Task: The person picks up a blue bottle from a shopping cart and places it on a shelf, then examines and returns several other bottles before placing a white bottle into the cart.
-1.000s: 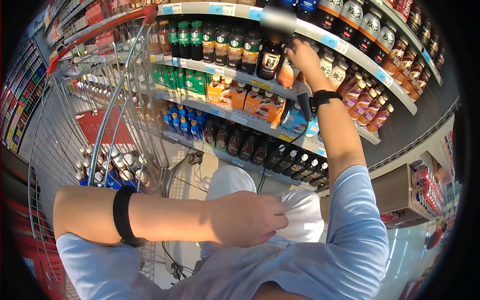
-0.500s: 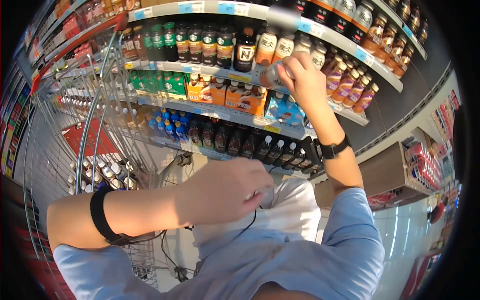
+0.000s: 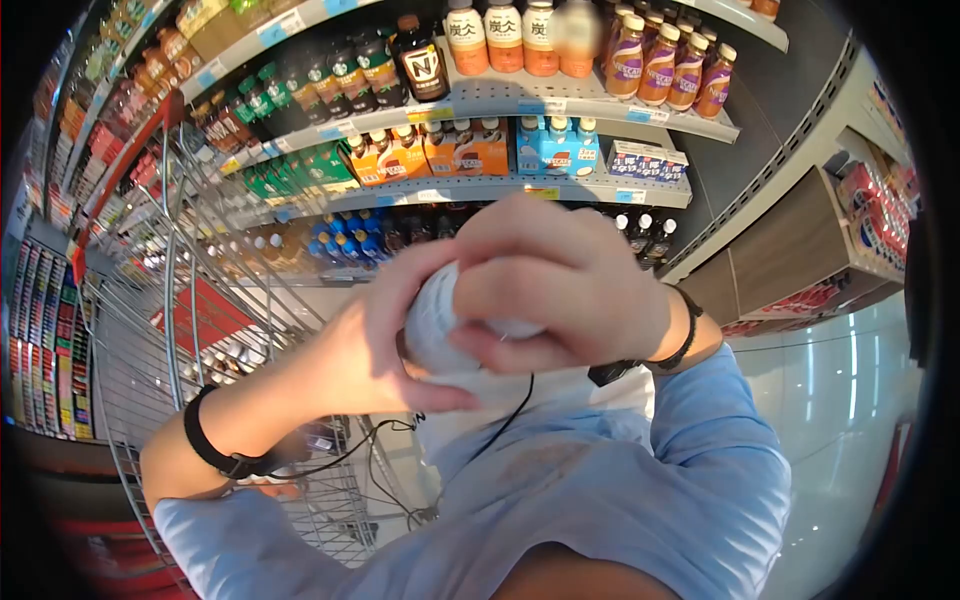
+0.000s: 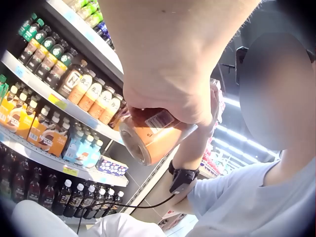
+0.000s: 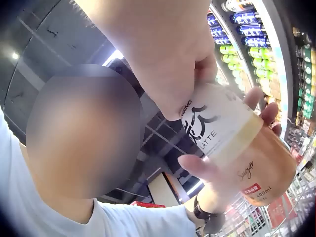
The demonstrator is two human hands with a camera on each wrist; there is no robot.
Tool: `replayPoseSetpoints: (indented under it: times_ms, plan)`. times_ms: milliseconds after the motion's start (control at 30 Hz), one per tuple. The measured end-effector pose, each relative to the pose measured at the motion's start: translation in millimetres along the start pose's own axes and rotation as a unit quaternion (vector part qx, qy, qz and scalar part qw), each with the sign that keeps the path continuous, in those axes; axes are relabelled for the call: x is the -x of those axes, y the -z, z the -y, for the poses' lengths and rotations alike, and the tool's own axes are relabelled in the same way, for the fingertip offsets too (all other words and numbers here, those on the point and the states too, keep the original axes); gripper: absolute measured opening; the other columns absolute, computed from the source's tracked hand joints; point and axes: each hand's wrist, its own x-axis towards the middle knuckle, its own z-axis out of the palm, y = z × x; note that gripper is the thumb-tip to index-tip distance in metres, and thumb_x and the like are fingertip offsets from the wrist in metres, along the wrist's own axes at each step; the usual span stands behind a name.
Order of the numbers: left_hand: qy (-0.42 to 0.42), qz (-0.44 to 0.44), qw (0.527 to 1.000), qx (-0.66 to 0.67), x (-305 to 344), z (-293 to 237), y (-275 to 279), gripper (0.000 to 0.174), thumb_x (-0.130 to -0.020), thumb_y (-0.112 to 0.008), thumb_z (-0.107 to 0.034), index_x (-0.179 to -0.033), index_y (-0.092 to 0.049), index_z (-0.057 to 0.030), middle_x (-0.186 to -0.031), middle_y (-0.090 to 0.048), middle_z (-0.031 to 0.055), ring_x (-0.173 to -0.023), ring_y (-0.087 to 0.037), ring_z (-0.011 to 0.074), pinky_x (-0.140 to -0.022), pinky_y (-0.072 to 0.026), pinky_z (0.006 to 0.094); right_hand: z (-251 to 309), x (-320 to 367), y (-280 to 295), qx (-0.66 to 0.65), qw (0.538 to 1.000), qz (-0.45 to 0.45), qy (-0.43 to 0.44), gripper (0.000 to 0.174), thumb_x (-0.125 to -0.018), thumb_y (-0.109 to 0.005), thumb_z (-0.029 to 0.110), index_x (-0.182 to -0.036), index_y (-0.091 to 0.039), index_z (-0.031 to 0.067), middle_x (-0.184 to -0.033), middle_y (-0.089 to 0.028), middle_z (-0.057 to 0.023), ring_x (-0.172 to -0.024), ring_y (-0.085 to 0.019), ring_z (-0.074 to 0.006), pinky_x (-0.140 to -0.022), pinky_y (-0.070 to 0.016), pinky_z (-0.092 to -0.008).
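Observation:
A white and orange latte bottle (image 3: 432, 322) is held in front of the chest. My left hand (image 3: 375, 335) grips its body; in the right wrist view the thumb and fingers of the left hand (image 5: 200, 170) lie on opposite sides of the bottle (image 5: 242, 143). My right hand (image 3: 560, 285) is curled round its top end, and the cap is hidden under the right hand (image 5: 158, 64). The left wrist view shows the bottle (image 4: 155, 133) tilted, with its base and barcode out from under the left hand (image 4: 163, 84).
Shelves (image 3: 480, 110) of bottled drinks and boxed packs stand ahead. A wire shopping cart (image 3: 125, 345) with bottles inside is at the left, and a wooden display unit (image 3: 790, 245) at the right. A black cable (image 3: 510, 415) hangs over the lap.
My right hand has brought the bottle from the shelf back to the chest. My left hand has risen from the lap and taken hold of its body. The view has turned rightward.

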Motion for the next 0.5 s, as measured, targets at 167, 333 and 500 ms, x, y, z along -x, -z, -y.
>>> replayPoseSetpoints:
  times_ms: [167, 333, 500]
  plan:
    - [-0.047, 0.052, 0.997, 0.016, 5.2, -16.7, 5.6, 0.099, -0.063, -0.094, -0.023, -0.143, -0.038, -0.0040, -0.137, -0.051, 0.0138, -0.125, -0.053, 0.0242, -0.103, -0.0433, 0.0407, 12.0, -2.8, -13.3, -0.100, 0.994, -0.047, 0.012, 0.024, -0.076, -0.078, 0.013, -0.096, -0.067, 0.0077, -0.102, -0.064, -0.0116, -0.079, -0.067, -0.0265, -0.061, -0.0544, -0.0302]
    - [0.093, -0.158, 0.982, 0.033, 44.7, -37.7, 54.4, 0.107, -0.058, -0.095, -0.029, -0.143, -0.035, -0.0004, -0.132, -0.055, 0.0151, -0.119, -0.057, 0.0244, -0.102, -0.0460, 0.0413, 27.2, -8.0, -13.8, -0.023, 0.987, -0.127, 0.096, 0.019, -0.078, -0.076, 0.013, -0.094, -0.070, 0.0040, -0.105, -0.067, -0.0157, -0.077, -0.068, -0.0208, -0.055, -0.0539, -0.0271]
    - [0.089, -0.453, 0.885, -0.056, 124.4, -54.7, 152.2, 0.062, -0.086, -0.076, -0.033, -0.130, -0.050, 0.0027, -0.116, -0.064, 0.0115, -0.105, -0.064, 0.0211, -0.092, -0.0511, 0.0355, 40.3, -9.7, -43.6, -0.168, 0.961, -0.125, 0.179, 0.013, -0.080, -0.073, 0.016, -0.084, -0.069, 0.0038, -0.094, -0.068, -0.0118, -0.073, -0.066, -0.0188, -0.053, -0.0527, -0.0250]
